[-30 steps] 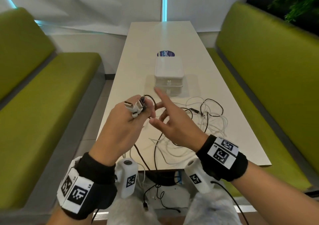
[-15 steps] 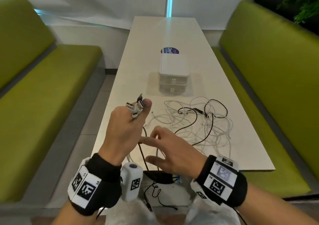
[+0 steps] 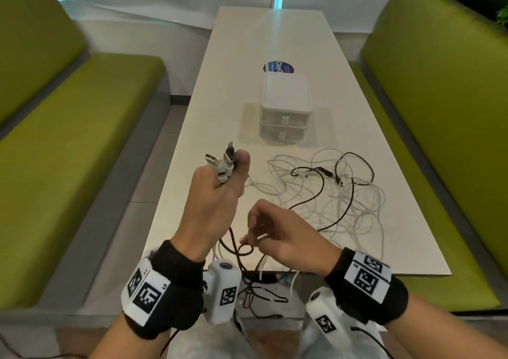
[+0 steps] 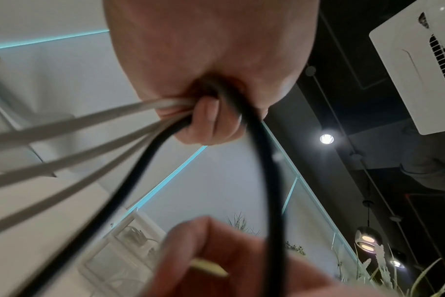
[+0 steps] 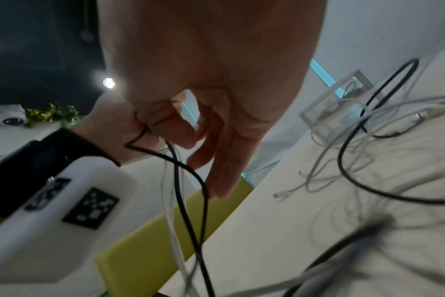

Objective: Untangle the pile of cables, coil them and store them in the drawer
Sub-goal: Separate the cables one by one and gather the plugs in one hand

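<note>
Head view: gripped a bunch of plug ends (image 3: 222, 163) in the left hand (image 3: 217, 202), fist raised above the near end of the table (image 3: 275, 34), exactly as a second before. Dropped the right hand (image 3: 283, 237) meanwhile from beside that fist, where its index finger had pointed up, down to the near table edge. Curled its fingers there and, as far as the blur allowed, pinched a loop of the black cable (image 3: 245, 252) between thumb and forefinger just below the left wrist.

Left wrist view: confirmed the fist closed round several white strands and the black one, all running out of the bottom of the grip. Right wrist view: showed the black strand crossing the bent fingers, with white strands hanging alongside it.

Left the pile of cables (image 3: 357, 207) spread on the table, between the hands and the drawer unit (image 3: 286, 102), still looped over itself, with lengths trailing off the near edge. Kept both drawers shut.

Judged from this: ends gathered, and separation of one cable only just begun. Probably meant to run the right hand along the black strand to draw it free of the white ones. Nothing coiled yet, nothing stored. Risked tightening the tangle if pulled hard against the crossed loops.
</note>
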The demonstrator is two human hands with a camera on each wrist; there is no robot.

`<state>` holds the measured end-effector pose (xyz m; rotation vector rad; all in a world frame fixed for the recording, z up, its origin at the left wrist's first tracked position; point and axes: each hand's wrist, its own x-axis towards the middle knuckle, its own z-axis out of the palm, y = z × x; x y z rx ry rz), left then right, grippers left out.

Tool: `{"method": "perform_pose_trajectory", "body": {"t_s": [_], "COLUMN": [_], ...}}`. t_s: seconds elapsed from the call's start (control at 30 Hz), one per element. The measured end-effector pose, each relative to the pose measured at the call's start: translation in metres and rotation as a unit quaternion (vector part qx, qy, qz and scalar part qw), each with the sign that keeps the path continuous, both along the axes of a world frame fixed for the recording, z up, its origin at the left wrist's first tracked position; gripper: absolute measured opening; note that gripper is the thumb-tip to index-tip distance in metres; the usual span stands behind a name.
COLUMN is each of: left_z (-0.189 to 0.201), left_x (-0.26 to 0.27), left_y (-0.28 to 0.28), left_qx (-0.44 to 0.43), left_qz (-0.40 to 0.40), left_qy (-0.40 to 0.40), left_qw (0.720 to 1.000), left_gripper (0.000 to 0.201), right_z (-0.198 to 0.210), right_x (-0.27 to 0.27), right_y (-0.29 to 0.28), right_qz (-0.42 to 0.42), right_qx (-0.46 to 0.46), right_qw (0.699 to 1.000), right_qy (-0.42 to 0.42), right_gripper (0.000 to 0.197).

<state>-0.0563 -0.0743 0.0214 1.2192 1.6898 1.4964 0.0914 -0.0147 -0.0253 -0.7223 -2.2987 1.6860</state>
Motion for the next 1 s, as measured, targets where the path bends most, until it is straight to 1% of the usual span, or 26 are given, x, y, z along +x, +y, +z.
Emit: {"method": "perform_pose_trajectory", "body": {"t_s": [0.03,0.07,0.13,0.17,0.2,0.27,0.33,0.43,0.5,0.57,0.67,0.7,0.77,0.83,0.9,0.93,1.0], "left_z": [0.001,0.003,0.004,0.004,0.003,0.0,-0.001,-0.001,0.0,0.0,-0.001,-0.002,-0.003,-0.005,-0.005,-0.005,-0.004], "left_x": [0.002,0.004,0.008,0.009,0.01,0.012,0.012,0.012,0.011,0.01,0.009,0.009,0.009,0.01,0.011,0.011,0.013], "left_y": [0.002,0.004,0.008,0.01,0.011,0.014,0.016,0.017,0.017,0.017,0.018,0.019,0.02,0.021,0.021,0.022,0.022], "left_qx": [-0.001,0.001,0.006,0.006,0.004,-0.004,-0.008,-0.011,-0.014,-0.012,-0.011,-0.01,-0.014,-0.013,-0.01,-0.009,-0.006], "left_qz": [-0.003,-0.004,-0.006,-0.009,-0.012,-0.018,-0.025,-0.032,-0.032,-0.031,-0.029,-0.028,-0.023,-0.021,-0.022,-0.023,-0.023], "left_qy": [-0.003,-0.006,-0.007,-0.005,-0.004,-0.004,-0.002,0.005,0.007,0.01,0.01,0.008,0.009,0.011,0.011,0.011,0.014], "left_qw": [1.0,1.0,1.0,1.0,1.0,1.0,1.0,0.999,0.999,0.999,0.999,1.0,1.0,1.0,1.0,1.0,1.0], "left_gripper": [0.051,0.051,0.051,0.052,0.053,0.053,0.052,0.053,0.053,0.05,0.051,0.053,0.054,0.053,0.054,0.054,0.054], "right_z": [-0.005,-0.012,-0.028,-0.036,-0.043,-0.054,-0.06,-0.065,-0.066,-0.061,-0.046,-0.041,-0.036,-0.034,-0.034,-0.035,-0.039], "right_x": [0.001,0.003,0.009,0.012,0.015,0.02,0.022,0.024,0.025,0.028,0.039,0.044,0.054,0.062,0.064,0.063,0.058], "right_y": [0.004,0.007,0.013,0.014,0.014,0.015,0.022,0.038,0.046,0.049,0.04,0.036,0.028,0.022,0.015,0.011,0.003], "right_qz": [0.012,0.033,0.076,0.09,0.098,0.098,0.089,0.089,0.079,0.058,0.041,0.044,0.063,0.079,0.098,0.11,0.134], "right_qx": [0.036,0.093,0.216,0.256,0.286,0.328,0.342,0.357,0.349,0.342,0.334,0.328,0.326,0.349,0.392,0.416,0.462], "right_qw": [0.998,0.991,0.956,0.938,0.924,0.913,0.913,0.907,0.915,0.924,0.937,0.94,0.939,0.928,0.908,0.896,0.872], "right_qy": [-0.04,-0.087,-0.183,-0.217,-0.233,-0.223,-0.205,-0.203,-0.188,-0.163,-0.09,-0.082,-0.091,-0.107,-0.11,-0.107,-0.095], "right_gripper": [0.03,0.035,0.049,0.053,0.052,0.039,0.03,0.025,0.021,0.02,0.023,0.026,0.038,0.051,0.056,0.055,0.043]}}
